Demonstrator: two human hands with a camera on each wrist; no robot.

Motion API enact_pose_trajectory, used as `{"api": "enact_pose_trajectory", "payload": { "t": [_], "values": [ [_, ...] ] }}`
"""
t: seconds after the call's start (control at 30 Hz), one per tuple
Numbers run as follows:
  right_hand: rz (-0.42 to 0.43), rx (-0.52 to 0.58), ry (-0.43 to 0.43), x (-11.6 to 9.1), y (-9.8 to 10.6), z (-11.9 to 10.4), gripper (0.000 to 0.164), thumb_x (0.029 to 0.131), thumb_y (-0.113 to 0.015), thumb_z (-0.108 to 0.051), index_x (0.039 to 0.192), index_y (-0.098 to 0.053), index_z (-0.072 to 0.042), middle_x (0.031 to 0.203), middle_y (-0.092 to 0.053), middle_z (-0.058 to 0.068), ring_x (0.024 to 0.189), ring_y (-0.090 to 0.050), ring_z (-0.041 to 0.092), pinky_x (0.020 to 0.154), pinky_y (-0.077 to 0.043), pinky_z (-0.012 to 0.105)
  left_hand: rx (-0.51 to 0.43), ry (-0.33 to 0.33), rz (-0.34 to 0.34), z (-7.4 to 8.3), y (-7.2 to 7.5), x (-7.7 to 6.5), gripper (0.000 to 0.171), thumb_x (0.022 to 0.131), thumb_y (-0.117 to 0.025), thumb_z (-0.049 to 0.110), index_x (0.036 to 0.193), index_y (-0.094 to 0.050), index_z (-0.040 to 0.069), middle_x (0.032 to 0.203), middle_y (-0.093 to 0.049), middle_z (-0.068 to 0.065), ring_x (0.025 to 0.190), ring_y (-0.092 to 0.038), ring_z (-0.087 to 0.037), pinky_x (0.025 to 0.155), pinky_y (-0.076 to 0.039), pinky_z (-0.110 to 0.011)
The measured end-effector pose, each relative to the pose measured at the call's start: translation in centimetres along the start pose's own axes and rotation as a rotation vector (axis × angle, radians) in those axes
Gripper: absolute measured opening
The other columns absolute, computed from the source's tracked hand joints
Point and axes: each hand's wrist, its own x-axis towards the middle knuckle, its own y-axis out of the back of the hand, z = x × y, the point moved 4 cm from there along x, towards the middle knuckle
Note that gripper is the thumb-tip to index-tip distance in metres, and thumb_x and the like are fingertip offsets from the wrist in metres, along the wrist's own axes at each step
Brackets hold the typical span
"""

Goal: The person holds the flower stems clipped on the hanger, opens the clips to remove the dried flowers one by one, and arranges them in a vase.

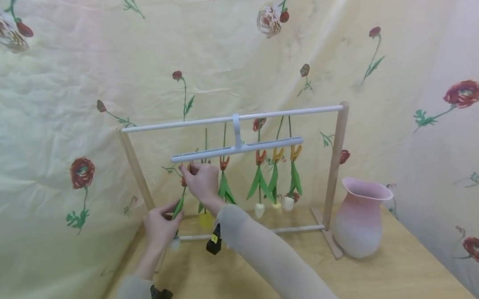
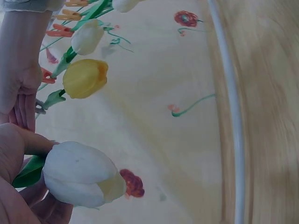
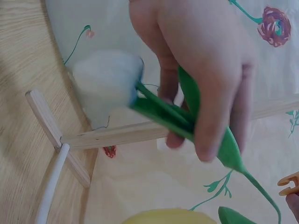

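Observation:
My left hand (image 1: 160,226) grips a white artificial tulip (image 2: 81,175) by its stem and green leaves, with the bloom hanging downward. Above it, my right hand (image 1: 202,182) is raised to the left end of a white hanger (image 1: 207,155). At the right wrist view's edge, its fingertip is against a yellow-orange clothespin (image 3: 290,183) with parted jaws; the tulip's thin stem curves up close to it. Further along the hanger, more tulips hang upside down from orange and yellow clothespins, among them a yellow tulip (image 2: 85,78) and another white tulip (image 2: 88,37).
The hanger hooks over the white top bar (image 1: 286,113) of a rack with wooden side posts (image 1: 336,163). A lower white bar (image 1: 299,229) runs near the wooden table (image 1: 373,277). Right of the rack stands a pink-and-white vase (image 1: 357,224). Flower-printed cloth (image 1: 139,60) hangs behind.

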Motion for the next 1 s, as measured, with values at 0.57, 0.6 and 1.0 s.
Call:
{"api": "enact_pose_trajectory", "payload": {
  "t": [0.57,0.6,1.0],
  "values": [
    [0.003,0.014,-0.001,0.2,0.5,0.3,0.019,0.099,-0.077,-0.019,0.097,-0.083,-0.001,0.077,-0.081,0.012,0.063,-0.079,0.023,0.055,-0.056,0.014,0.081,0.039,-0.208,-0.4,5.8,-4.2,0.035,0.091,-0.080,0.003,0.125,-0.075,0.000,0.107,-0.080,-0.021,0.063,-0.070,-0.009,0.050,-0.056,-0.024],
    [0.000,0.014,-0.013,0.1,0.5,0.4,0.019,0.099,-0.077,-0.019,0.098,-0.084,-0.002,0.077,-0.081,0.011,0.063,-0.079,0.021,0.056,-0.057,0.014,0.084,0.041,-0.220,-0.3,6.0,-4.3,0.035,0.090,-0.079,0.002,0.125,-0.075,0.000,0.106,-0.080,-0.020,0.063,-0.070,-0.009,0.050,-0.056,-0.024],
    [-0.049,0.021,-0.016,-0.4,1.2,0.3,0.022,0.098,-0.078,-0.019,0.083,-0.081,-0.004,0.078,-0.082,0.007,0.063,-0.078,0.010,0.058,-0.058,0.017,0.215,0.141,-0.453,-0.6,9.0,-5.9,0.032,0.083,-0.082,-0.003,0.113,-0.080,0.008,0.090,-0.081,-0.004,0.070,-0.071,-0.015,0.061,-0.058,-0.026]
  ]
}}
